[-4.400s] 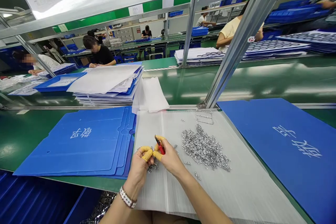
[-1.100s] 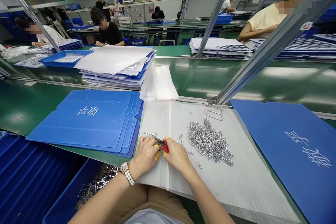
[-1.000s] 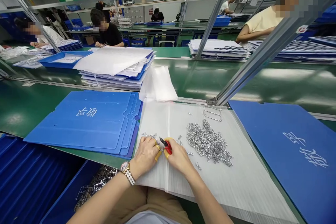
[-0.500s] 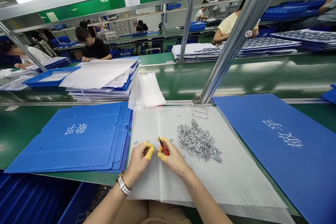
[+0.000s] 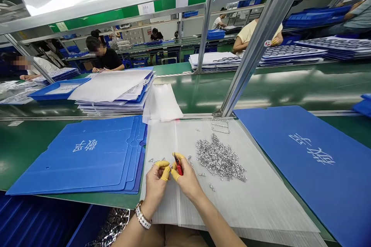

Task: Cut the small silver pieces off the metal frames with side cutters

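Note:
My left hand (image 5: 156, 181), with yellow finger cots, pinches a small silver metal piece (image 5: 171, 167) at its fingertips. My right hand (image 5: 188, 179) is closed around red-handled nippers (image 5: 179, 168), whose dark jaws point away from me. Its yellow-covered thumb and finger meet the left fingertips at the small piece, much of which they hide. Both hands are over white foam sheets (image 5: 261, 200). Right of them lies a heap of small silver metal parts (image 5: 220, 158), and a few loose parts (image 5: 212, 187) lie around. Behind the heap is a thin rectangular metal frame (image 5: 220, 125).
Blue plastic boards (image 5: 87, 170) lie to the left, another blue board (image 5: 307, 142) to the right. A slanted metal post (image 5: 249, 54) rises behind the sheets. Stacked white sheets (image 5: 110, 85) stand at the back left. Below left, a blue bin (image 5: 87, 227) holds shiny metal frames. Several people work beyond.
My hands have come together, fingertips now meeting at the small piece. The left hand turned slightly and moved right. The view has shifted a little.

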`<act>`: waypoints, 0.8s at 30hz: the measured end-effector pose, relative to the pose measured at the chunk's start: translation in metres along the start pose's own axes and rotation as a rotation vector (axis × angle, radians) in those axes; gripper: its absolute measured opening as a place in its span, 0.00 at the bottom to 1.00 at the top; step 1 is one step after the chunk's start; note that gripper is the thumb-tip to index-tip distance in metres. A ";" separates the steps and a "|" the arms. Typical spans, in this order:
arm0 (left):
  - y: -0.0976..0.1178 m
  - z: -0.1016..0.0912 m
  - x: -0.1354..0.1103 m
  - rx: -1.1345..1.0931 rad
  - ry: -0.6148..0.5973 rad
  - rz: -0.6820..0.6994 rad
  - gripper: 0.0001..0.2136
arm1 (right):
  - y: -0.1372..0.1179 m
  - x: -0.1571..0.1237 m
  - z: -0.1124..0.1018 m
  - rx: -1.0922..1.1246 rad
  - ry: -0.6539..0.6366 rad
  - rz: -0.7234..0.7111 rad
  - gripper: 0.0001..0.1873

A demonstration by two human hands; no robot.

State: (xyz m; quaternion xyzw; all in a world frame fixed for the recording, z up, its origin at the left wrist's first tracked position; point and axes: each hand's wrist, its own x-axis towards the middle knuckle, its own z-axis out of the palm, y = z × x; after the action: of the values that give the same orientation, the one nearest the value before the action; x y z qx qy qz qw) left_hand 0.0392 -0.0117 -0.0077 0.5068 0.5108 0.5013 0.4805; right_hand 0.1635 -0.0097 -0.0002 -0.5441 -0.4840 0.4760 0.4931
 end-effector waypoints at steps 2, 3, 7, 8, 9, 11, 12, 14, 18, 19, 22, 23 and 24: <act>-0.001 -0.001 -0.002 0.000 0.048 0.006 0.13 | 0.003 -0.001 0.005 0.000 0.002 0.013 0.24; -0.002 -0.001 -0.002 0.004 0.064 0.008 0.13 | 0.004 -0.001 0.006 0.004 -0.001 0.016 0.24; 0.000 -0.002 -0.001 0.013 0.093 0.002 0.14 | 0.005 -0.001 0.004 -0.013 0.030 0.011 0.23; 0.001 -0.002 0.000 0.014 0.103 0.001 0.14 | 0.005 -0.001 0.003 -0.021 0.033 0.010 0.24; 0.001 -0.002 0.002 0.017 0.111 0.003 0.14 | 0.005 -0.001 0.001 -0.026 0.033 0.009 0.24; 0.001 0.000 0.005 0.038 0.117 0.016 0.14 | 0.005 -0.001 -0.004 -0.026 0.028 0.011 0.24; 0.000 0.001 0.006 0.054 0.113 0.029 0.13 | 0.005 -0.001 -0.007 -0.025 0.025 0.014 0.24; -0.001 0.004 0.009 0.097 0.099 0.070 0.13 | 0.006 -0.001 -0.013 -0.030 0.032 0.012 0.24; -0.001 0.018 0.014 0.235 0.044 0.172 0.11 | 0.009 -0.003 -0.028 -0.038 0.067 -0.004 0.26; 0.000 0.022 0.014 0.281 0.015 0.196 0.10 | 0.009 -0.004 -0.032 -0.034 0.074 -0.003 0.27; 0.006 0.037 0.014 0.370 -0.103 0.259 0.09 | 0.010 -0.008 -0.047 -0.019 0.101 -0.005 0.28; 0.008 0.041 0.014 0.376 -0.150 0.274 0.08 | 0.010 -0.009 -0.051 -0.018 0.113 -0.008 0.28; 0.010 0.045 0.013 0.373 -0.193 0.280 0.08 | 0.009 -0.011 -0.055 -0.017 0.123 -0.010 0.28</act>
State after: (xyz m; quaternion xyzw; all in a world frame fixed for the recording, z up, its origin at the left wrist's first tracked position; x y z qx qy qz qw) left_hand 0.0841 0.0024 0.0006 0.6980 0.4711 0.4094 0.3511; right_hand 0.2180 -0.0250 -0.0058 -0.5740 -0.4597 0.4351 0.5195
